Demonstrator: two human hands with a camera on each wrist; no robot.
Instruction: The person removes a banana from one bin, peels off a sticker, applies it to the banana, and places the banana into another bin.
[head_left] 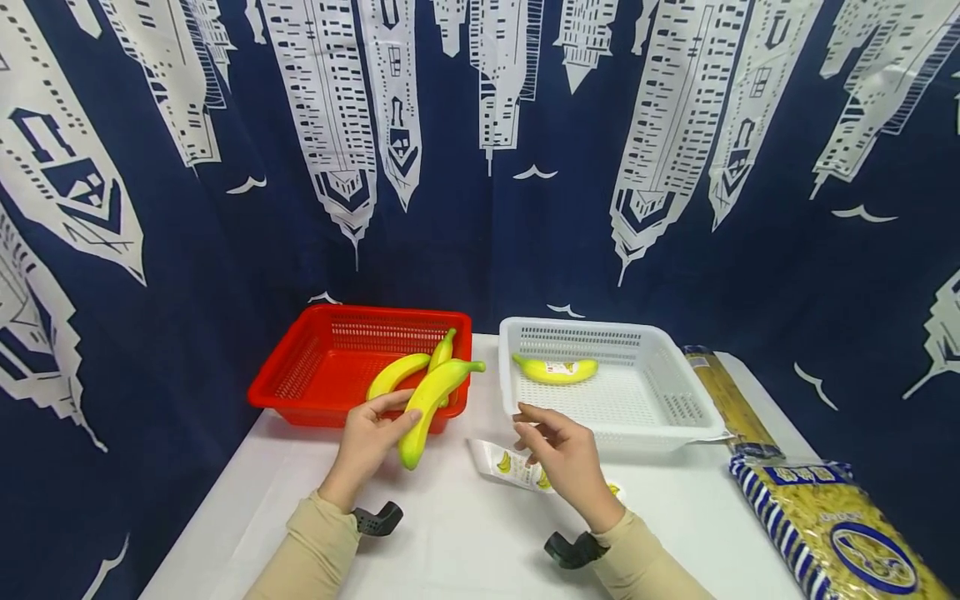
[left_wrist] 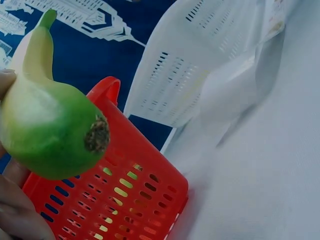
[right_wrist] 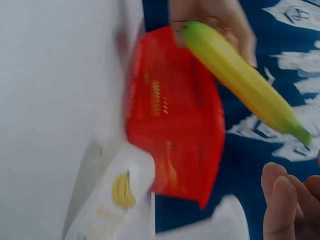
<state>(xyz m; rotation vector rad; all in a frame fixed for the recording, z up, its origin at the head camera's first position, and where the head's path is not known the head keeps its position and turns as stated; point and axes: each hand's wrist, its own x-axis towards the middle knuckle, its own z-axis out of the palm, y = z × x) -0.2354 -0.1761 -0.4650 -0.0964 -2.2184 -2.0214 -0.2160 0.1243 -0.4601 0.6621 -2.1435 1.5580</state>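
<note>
My left hand [head_left: 378, 437] holds a yellow banana [head_left: 435, 408] with green ends between thumb and fingers, above the front right corner of the red basket [head_left: 300, 410]. In the left wrist view the banana's [left_wrist: 55, 125] green end with a dark brown tip faces the camera. My right hand [head_left: 562, 458] hovers over a white strip of labels [head_left: 487, 458] printed with bananas, fingers loosely bent. Nothing shows between its fingertips in the right wrist view. Two more bananas [head_left: 397, 372] lie in the red basket, partly hidden by the held one.
A white basket [head_left: 611, 435] stands right of the red one, with one banana [head_left: 581, 372] bearing a white label inside. Along the table's right side lie a long pack of noodles [head_left: 731, 400] and a bag of pasta [head_left: 832, 525]. A dark blue printed curtain [head_left: 465, 250] hangs behind.
</note>
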